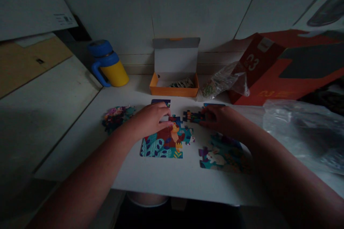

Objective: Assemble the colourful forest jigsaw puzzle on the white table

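A partly joined colourful jigsaw section (163, 143) lies on the white table (161, 175). My left hand (152, 118) rests on its top edge, fingers curled and pressing down on the pieces. My right hand (221, 118) lies flat-ish to the right, its fingertips touching a small dark cluster of joined pieces (192, 116). A second joined section (223, 155) with a white animal sits below my right wrist, partly hidden by my forearm. A loose pile of pieces (116, 116) lies to the left.
An open orange box (174, 87) stands at the back by the wall. A blue-and-yellow mug (109, 64) stands back left. A clear bag (225, 78) and a large red carton (282, 68) sit back right. Crumpled plastic (303, 132) covers the right side.
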{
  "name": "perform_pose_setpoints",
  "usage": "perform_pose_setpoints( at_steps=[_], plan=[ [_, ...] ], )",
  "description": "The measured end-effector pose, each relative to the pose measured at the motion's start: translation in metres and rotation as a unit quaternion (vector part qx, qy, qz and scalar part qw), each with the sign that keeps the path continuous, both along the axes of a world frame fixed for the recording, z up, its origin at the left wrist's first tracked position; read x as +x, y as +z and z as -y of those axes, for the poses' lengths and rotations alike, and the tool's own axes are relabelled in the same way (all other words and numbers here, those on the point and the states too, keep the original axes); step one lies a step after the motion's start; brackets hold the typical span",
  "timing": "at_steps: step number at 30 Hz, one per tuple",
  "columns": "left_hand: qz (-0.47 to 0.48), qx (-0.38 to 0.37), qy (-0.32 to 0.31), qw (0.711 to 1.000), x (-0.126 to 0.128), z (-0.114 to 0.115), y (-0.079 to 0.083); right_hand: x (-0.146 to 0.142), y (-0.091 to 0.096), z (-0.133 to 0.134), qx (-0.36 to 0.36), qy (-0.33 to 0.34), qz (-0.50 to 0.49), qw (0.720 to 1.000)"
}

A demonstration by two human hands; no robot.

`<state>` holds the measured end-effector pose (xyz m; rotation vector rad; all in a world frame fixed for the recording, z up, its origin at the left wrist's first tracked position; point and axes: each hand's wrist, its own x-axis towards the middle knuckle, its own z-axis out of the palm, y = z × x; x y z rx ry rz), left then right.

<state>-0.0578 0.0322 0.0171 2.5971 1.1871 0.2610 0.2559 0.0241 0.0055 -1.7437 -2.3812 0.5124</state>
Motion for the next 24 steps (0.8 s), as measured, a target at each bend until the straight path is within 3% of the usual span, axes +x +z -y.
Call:
perform_pose_setpoints(
  at_steps=[24],
  plan=[
    [-0.014,-0.025,-0.016,0.999,0.002,-0.003,-0.008,-0.006,-0.004,-0.002,-0.009,0.029,-0.023,0.999]
  ],
)
